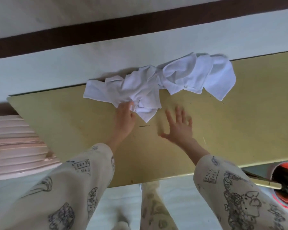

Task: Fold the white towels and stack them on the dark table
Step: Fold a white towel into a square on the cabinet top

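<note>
On the far edge of the table point(231, 130), which is showing yellowish in the head view rather than dark, a heap of white towels point(158, 82) is lying crumpled against the pale wall point(56, 70). None of them is looking folded, and no stack is showing anywhere on the tabletop, so the task is judged to be at its very start: a first towel is being picked out, and all the folding and stacking is still to come.

The left hand point(125, 118) is reaching into the near side of the heap, its fingers curling onto a bunched fold of the nearest towel point(145, 103) and pinching it. The right hand point(179, 127) is hovering just beside that towel, fingers straight and spread wide apart, holding nothing; whether its palm is touching the tabletop cannot be told. Both arms are wearing cream sleeves point(70, 180) printed with dark drawings.

At the left side a pink ribbed object point(15, 146) is sitting below the table's corner. At the lower right a round bin point(284, 185) with something red and dark inside is standing next to the table's near edge. How many towels are making up the heap cannot be counted from this view.
</note>
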Action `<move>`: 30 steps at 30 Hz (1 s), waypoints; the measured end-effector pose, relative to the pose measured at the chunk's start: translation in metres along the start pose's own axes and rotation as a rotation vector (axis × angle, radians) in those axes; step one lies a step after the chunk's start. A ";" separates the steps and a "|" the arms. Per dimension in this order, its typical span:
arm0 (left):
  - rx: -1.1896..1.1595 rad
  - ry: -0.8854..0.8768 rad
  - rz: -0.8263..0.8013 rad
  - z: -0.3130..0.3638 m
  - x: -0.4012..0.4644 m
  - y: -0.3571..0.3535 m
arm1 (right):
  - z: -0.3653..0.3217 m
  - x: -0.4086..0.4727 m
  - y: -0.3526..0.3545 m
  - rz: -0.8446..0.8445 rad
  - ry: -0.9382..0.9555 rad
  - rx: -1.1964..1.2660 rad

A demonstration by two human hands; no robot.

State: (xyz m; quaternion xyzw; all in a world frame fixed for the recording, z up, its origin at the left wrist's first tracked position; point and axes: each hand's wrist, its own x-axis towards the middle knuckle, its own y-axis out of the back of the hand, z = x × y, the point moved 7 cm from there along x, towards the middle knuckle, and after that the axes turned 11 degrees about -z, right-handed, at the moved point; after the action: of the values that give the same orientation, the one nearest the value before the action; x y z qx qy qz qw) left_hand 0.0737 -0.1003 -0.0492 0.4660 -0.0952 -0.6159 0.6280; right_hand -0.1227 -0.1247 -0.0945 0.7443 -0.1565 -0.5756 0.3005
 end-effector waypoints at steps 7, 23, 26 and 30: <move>-0.083 0.029 0.051 -0.007 0.035 -0.005 | 0.001 0.003 -0.003 0.024 0.003 0.035; 0.036 -0.350 0.065 0.067 -0.063 0.129 | -0.080 -0.060 0.117 0.452 0.228 0.089; 0.032 -0.401 0.101 0.080 -0.095 0.165 | -0.128 -0.091 0.141 0.531 0.439 0.012; 0.013 -0.440 0.139 0.074 -0.135 0.206 | -0.143 -0.125 0.142 0.490 0.464 0.158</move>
State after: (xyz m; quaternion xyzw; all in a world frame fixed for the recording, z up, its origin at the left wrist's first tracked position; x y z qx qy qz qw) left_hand 0.1337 -0.0586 0.1972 0.3169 -0.2658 -0.6574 0.6299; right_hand -0.0072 -0.1237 0.1121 0.8164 -0.3023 -0.2879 0.3989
